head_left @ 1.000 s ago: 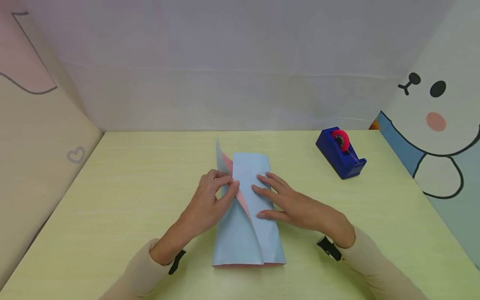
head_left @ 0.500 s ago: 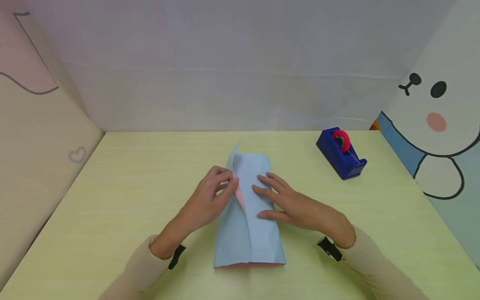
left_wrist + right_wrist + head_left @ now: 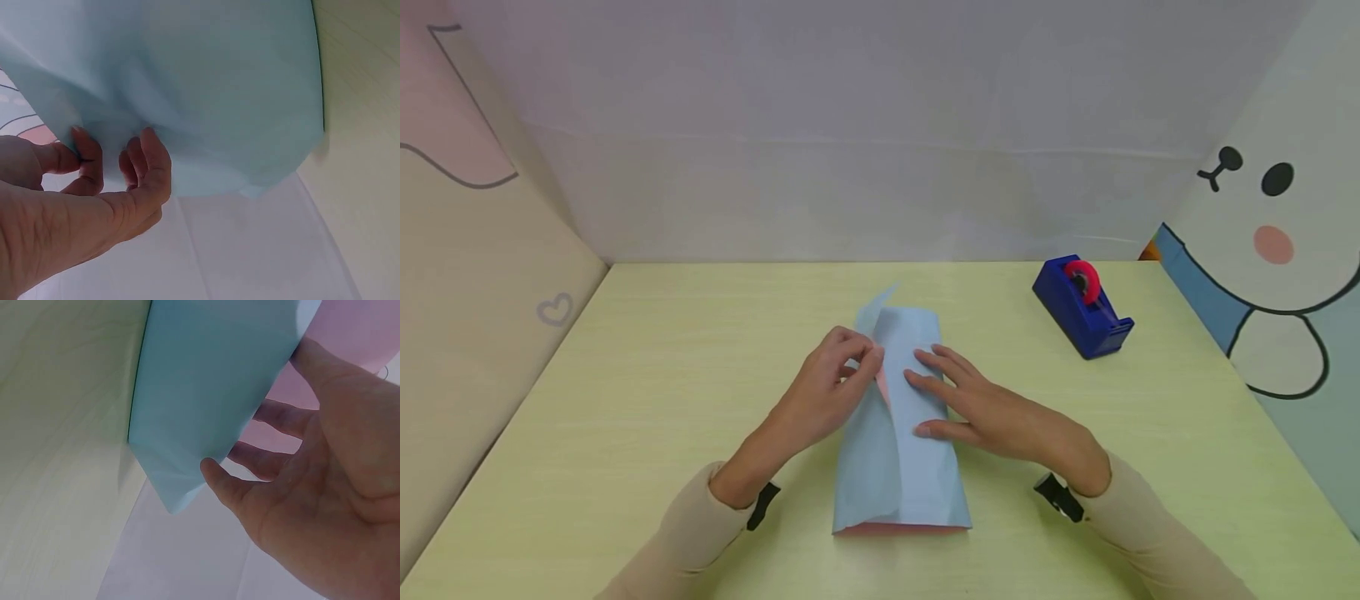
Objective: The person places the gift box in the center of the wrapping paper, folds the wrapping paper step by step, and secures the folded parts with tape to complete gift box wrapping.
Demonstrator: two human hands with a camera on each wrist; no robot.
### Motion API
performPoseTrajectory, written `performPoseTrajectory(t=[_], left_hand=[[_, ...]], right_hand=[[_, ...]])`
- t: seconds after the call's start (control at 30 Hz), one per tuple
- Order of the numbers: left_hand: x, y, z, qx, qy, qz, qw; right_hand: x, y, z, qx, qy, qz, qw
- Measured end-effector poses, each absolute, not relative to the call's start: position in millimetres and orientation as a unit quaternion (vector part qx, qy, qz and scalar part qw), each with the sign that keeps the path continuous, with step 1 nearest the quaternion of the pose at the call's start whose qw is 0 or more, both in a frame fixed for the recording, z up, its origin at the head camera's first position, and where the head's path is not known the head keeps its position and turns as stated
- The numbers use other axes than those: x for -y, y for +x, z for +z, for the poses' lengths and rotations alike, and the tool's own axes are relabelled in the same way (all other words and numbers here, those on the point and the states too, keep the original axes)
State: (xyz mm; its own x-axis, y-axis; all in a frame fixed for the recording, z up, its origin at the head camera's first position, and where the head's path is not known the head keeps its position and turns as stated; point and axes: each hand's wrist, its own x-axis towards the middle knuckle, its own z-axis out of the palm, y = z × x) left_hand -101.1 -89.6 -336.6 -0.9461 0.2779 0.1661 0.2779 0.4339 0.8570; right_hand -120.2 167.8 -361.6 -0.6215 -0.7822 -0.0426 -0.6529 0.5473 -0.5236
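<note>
A sheet of paper (image 3: 921, 483), light blue outside and pink inside, lies folded lengthwise at the middle of the table. My left hand (image 3: 827, 379) pinches the edge of its left flap between thumb and index finger; the left wrist view shows the flap (image 3: 244, 112) bulging above the table. Part of the flap's far end sticks up past the fingers. A sliver of pink shows under the raised edge. My right hand (image 3: 985, 404) rests on the right-hand panel with fingers spread; in the right wrist view its fingertips touch the paper (image 3: 194, 381).
A blue tape dispenser (image 3: 1078, 312) with a pink-red roll stands at the table's back right. The pale yellow table (image 3: 685, 358) meets a light wall (image 3: 880, 183) at the back. Side panels with cartoon drawings rise at left and right.
My left hand has drawn the left flap's edge a little rightward over the right panel, so less pink shows between them. The right hand has stayed in place.
</note>
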Motion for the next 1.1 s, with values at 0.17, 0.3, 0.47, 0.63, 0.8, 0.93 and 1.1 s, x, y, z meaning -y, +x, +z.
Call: performPoseTrajectory(t=[0.17,0.3,0.47,0.63,0.8,0.93,1.1], left_hand=[[83.4,-102.3,-340.0,0.850,-0.191,-0.491,-0.010],[77.7,-103.4,-343.1,0.854,-0.207,-0.476,-0.016],[72.4,-104.2,-345.1,0.861,-0.213,-0.461,-0.018],[69.4,-103.9,-346.3,0.863,-0.215,-0.456,-0.019],[66.1,-104.5,-348.3,0.869,-0.215,-0.444,-0.025],[65.2,-105.0,-350.1,0.873,-0.212,-0.438,-0.033],[64.8,-104.8,-352.3,0.871,-0.213,-0.441,-0.047]], right_hand=[[-167.4,-120.2,-361.9,-0.866,-0.416,-0.239,0.140],[-167.1,-120.6,-361.9,-0.867,-0.417,-0.238,0.134],[-166.9,-121.1,-361.8,-0.866,-0.421,-0.239,0.129],[-167.8,-122.2,-362.2,-0.865,-0.423,-0.238,0.130],[-169.1,-122.4,-365.2,-0.862,-0.435,-0.237,0.109],[-169.2,-122.4,-365.0,-0.863,-0.431,-0.238,0.115],[-169.6,-123.3,-364.0,-0.865,-0.439,-0.219,0.105]])
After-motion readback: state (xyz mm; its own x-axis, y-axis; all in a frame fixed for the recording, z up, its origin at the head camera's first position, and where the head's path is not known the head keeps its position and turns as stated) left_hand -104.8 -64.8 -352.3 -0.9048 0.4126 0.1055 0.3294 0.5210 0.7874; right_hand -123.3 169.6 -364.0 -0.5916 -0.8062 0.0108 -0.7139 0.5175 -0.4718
